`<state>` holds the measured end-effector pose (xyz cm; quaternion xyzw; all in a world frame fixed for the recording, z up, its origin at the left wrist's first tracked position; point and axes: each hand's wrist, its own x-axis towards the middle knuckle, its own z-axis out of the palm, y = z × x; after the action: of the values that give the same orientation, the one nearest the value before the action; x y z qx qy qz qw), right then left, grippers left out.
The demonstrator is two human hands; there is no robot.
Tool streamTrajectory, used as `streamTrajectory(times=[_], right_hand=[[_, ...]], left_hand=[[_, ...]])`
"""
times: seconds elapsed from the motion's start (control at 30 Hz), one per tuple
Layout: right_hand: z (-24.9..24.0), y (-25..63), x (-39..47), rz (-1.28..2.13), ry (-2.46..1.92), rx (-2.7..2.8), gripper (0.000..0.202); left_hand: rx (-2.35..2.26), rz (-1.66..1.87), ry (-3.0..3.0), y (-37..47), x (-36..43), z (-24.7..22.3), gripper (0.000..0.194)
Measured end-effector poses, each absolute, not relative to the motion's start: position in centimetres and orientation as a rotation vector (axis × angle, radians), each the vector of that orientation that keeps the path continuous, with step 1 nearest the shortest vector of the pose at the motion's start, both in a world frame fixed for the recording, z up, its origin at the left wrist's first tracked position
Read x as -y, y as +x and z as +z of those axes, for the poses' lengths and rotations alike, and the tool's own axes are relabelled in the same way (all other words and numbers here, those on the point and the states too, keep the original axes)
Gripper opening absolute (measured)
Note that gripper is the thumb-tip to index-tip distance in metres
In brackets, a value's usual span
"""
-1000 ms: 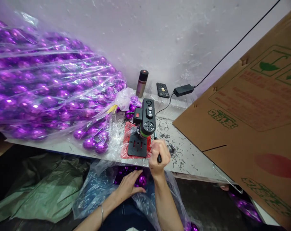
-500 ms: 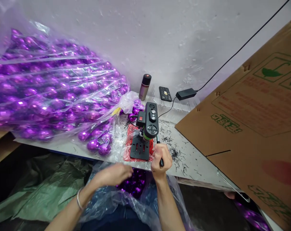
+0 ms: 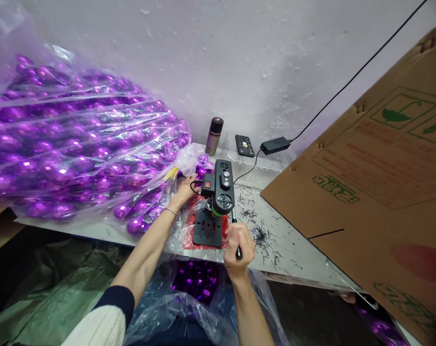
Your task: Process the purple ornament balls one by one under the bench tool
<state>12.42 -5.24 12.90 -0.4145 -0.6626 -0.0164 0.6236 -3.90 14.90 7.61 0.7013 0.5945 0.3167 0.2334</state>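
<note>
A small black machine (image 3: 223, 187) with a flat slotted base stands on red plastic (image 3: 189, 235) at the table's front. My right hand (image 3: 239, 245) is wrapped round the black grip of its lever, right of the base. My left hand (image 3: 186, 188) reaches behind the machine's left side, beside purple faceted balls (image 3: 203, 166); its fingertips are partly hidden, so I cannot tell whether it holds one. More purple balls (image 3: 196, 281) lie in clear plastic on my lap.
A large clear bag of purple balls (image 3: 77, 144) fills the left. Behind the machine are a bottle (image 3: 214, 136), a phone (image 3: 244, 145) and a power adapter (image 3: 275, 145). A cardboard box (image 3: 376, 192) leans at right. Black scraps (image 3: 259, 235) litter the table (image 3: 300, 254).
My left hand has moved from above my lap up and forward to the balls behind the machine. My right hand keeps its hold on the lever. The view has shifted slightly.
</note>
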Motion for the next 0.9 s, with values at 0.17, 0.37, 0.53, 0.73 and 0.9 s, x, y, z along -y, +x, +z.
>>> streamTrajectory(times=[0.17,0.37,0.53,0.73,0.9], right_hand=[[13.5,12.5,5.1,-0.025,-0.948,1.524,0.031],[13.9,12.3,5.0,-0.014,-0.957,1.483,0.032],[13.6,12.4,5.0,-0.013,-0.958,1.492,0.031],[13.4,12.5,5.2,-0.001,-0.947,1.513,0.03],[13.2,12.5,5.2,-0.006,-0.952,1.51,0.03]], left_hand=[[-1.712,0.897,1.675,-6.5,-10.3,7.6,0.057],[-1.164,1.294,0.86,-6.7,-1.5,6.2,0.059],[-1.169,1.302,0.809,-2.9,0.6,3.9,0.067],[-1.591,1.228,1.543,-0.8,0.9,1.7,0.058],[-1.552,1.136,1.909,-0.7,1.2,1.4,0.055]])
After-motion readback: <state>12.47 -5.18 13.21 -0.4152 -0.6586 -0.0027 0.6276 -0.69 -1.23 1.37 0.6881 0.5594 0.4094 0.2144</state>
